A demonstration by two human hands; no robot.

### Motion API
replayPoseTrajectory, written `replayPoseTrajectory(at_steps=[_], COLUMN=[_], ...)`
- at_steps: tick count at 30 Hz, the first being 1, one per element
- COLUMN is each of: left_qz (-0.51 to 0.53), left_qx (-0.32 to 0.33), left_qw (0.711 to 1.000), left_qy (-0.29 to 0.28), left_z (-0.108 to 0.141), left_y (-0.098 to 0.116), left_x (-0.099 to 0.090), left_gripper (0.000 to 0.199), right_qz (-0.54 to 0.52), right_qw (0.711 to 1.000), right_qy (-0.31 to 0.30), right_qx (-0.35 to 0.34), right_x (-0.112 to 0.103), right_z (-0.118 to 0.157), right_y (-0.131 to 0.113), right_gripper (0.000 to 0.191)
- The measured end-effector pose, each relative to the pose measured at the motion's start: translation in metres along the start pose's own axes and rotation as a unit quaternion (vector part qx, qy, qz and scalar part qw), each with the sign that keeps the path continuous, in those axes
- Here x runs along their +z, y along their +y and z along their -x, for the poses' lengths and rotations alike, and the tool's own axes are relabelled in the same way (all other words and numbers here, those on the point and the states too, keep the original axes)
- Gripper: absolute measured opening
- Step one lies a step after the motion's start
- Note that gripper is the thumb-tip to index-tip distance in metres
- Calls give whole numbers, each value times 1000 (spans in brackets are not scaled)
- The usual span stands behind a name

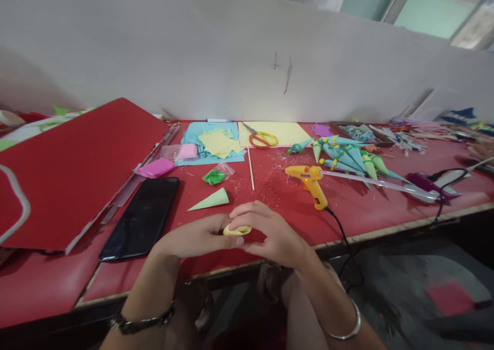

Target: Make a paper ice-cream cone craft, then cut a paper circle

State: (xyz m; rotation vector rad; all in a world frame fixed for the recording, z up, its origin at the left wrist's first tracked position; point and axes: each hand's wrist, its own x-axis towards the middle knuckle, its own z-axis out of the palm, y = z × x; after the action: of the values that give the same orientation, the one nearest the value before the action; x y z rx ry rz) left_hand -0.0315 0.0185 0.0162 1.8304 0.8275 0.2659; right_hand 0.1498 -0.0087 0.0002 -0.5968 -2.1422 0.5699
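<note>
Between my two hands, just above the table's front edge, is a rolled piece of yellow paper (pixel 236 231) with its round opening facing up. My left hand (pixel 204 235) closes on it from the left, thumb along the near side. From the right, my right hand (pixel 268 231) curls its fingers over the top and rim. Part of the roll is hidden by the fingers. A pale green paper cone (pixel 210 199) lies on its side just beyond my left hand. Behind it are a small bag of green clay-like material (pixel 214 176) and a thin white stick (pixel 250 169).
A yellow glue gun (pixel 314 182) with a clear glue stick and black cord lies right. Behind it are several finished paper cones (pixel 347 157). Scissors (pixel 262 138) rest on yellow sheets. A black phone (pixel 142 219) and a large red board (pixel 77 170) occupy the left.
</note>
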Motion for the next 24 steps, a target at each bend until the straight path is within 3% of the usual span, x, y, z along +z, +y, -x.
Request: replayPoseTrajectory(at_steps=[6, 11, 20, 24], left_qz=[65, 92, 109, 184], left_qx=[32, 7, 12, 21], left_qw=[997, 995, 984, 960], left_qy=[16, 33, 140, 211], left_z=[-2, -2, -8, -12], left_y=[4, 3, 4, 4], left_x=[0, 3, 6, 7], left_gripper=[31, 32, 35, 33], right_qz=[22, 2, -23, -30], right_qw=[998, 992, 981, 968], right_qy=[64, 121, 182, 226], right_qx=[3, 27, 55, 107], right_x=[6, 7, 9, 9], right_z=[-1, 1, 1, 0], right_y=[0, 4, 6, 7], right_gripper=[6, 8, 7, 7])
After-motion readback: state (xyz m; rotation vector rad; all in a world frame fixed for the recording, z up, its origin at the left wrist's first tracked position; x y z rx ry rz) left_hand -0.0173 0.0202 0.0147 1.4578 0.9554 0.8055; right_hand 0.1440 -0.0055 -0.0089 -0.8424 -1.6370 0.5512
